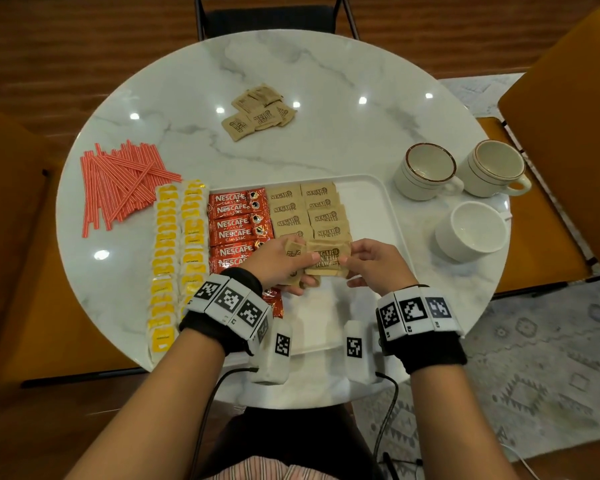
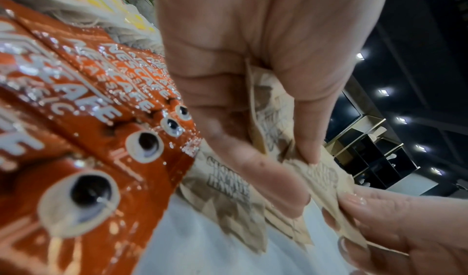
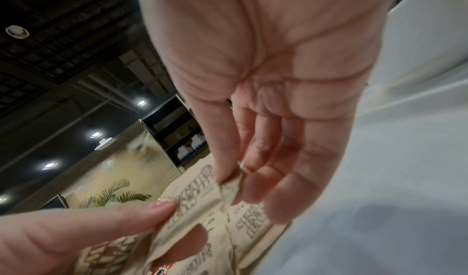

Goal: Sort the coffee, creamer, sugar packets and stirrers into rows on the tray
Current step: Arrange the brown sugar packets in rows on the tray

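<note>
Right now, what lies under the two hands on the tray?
Under the left hand and right hand, which hold sugar packets, the Nescafe sachets and the sugar rows continue on the white tray. Their near ends are covered.

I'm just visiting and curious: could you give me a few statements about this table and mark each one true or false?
1. Both hands hold brown sugar packets. True: the left hand grips a small bunch, and the right hand pinches the top one.
2. The red stirrers are lined up on the tray. False: they lie in a loose pile on the table, left of the tray.
3. Three cups stand right of the tray. True.
4. All sugar is on the tray. False: a small pile sits farther back on the table.
5. The coffee sachets are blue. False: orange-red.
</note>
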Motion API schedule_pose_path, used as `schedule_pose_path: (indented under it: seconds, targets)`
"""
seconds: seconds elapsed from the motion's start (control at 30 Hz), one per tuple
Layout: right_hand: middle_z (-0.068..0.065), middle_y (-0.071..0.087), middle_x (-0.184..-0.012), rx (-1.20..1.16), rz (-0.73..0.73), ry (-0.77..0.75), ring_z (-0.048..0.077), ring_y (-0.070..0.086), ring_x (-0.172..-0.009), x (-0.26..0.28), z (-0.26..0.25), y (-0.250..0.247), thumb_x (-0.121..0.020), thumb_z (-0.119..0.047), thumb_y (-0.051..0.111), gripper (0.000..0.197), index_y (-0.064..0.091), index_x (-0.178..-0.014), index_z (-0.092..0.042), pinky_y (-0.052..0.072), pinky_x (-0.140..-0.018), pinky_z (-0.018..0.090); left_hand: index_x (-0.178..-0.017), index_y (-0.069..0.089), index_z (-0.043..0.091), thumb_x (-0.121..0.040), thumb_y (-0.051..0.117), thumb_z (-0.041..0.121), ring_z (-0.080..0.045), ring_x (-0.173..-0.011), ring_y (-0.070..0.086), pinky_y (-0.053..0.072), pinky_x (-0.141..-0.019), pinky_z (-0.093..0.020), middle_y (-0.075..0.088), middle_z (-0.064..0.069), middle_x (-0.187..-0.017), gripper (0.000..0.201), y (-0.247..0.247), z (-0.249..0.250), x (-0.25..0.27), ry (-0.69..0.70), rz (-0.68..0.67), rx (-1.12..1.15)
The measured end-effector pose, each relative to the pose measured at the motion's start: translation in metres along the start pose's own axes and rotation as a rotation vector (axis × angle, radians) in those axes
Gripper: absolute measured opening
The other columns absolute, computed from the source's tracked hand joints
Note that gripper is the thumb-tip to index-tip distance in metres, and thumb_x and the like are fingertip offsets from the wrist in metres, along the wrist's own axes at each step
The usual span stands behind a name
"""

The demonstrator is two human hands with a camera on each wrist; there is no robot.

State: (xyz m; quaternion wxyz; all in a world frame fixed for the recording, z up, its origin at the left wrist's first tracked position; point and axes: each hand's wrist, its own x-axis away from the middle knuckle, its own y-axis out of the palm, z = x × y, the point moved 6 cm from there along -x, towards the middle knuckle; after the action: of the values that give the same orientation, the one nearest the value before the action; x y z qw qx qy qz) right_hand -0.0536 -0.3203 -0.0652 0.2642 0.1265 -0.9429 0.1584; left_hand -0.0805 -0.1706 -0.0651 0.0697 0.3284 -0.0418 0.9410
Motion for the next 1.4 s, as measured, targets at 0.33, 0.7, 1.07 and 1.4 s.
schedule_pose_path:
  seconds: [0.33, 0.7, 1.07, 1.4]
  targets:
    - [0.003, 0.057, -0.069, 0.154, 0.097, 0.057, 0.015, 0.050, -0.056, -0.006, 0.015, -0.027, -0.089, -0.006, 0.055, 0.007, 0.056, -0.085, -0.011, 0.047, -0.062, 0.030, -0.115, 0.048, 0.006, -0.093, 0.053, 0.010, -0.011, -0.051, 0.065, 0.055, -0.046, -0.022, 0.061, -0.009, -0.079, 0.023, -0.014, -0.003, -0.001, -0.027, 0.057, 0.103]
    - [-0.001, 0.052, -0.061, 0.268, 0.179, 0.099, 0.011, 0.045, -0.054, -0.015, 0.026, -0.031, -0.086, -0.014, 0.062, 0.004, 0.061, -0.083, -0.015, 0.042, -0.060, 0.024, -0.112, 0.050, 0.006, -0.093, 0.053, 0.011, -0.014, -0.059, 0.064, 0.056, -0.048, -0.023, 0.062, -0.009, -0.080, 0.020, -0.021, -0.006, -0.001, -0.035, 0.079, 0.110]
    - [-0.007, 0.053, -0.064, 0.342, 0.162, 0.080, 0.006, 0.044, -0.054, -0.018, 0.020, -0.020, -0.082, -0.014, 0.066, 0.021, 0.054, -0.066, -0.022, 0.039, -0.055, 0.018, -0.109, 0.051, 0.006, -0.091, 0.056, 0.012, -0.014, -0.059, 0.059, 0.055, -0.049, -0.022, 0.059, -0.007, -0.075, 0.019, -0.024, -0.008, -0.002, -0.050, 0.099, 0.056]
    - [0.001, 0.060, -0.072, 0.353, 0.173, 0.120, 0.010, 0.050, -0.054, -0.015, 0.014, -0.021, -0.080, -0.015, 0.067, 0.020, 0.055, -0.065, -0.021, 0.052, -0.076, 0.035, -0.117, 0.048, 0.014, -0.083, 0.068, 0.027, -0.013, -0.094, 0.049, 0.045, -0.081, -0.024, 0.055, -0.001, -0.119, 0.042, -0.013, 0.010, 0.003, 0.031, 0.141, -0.865]
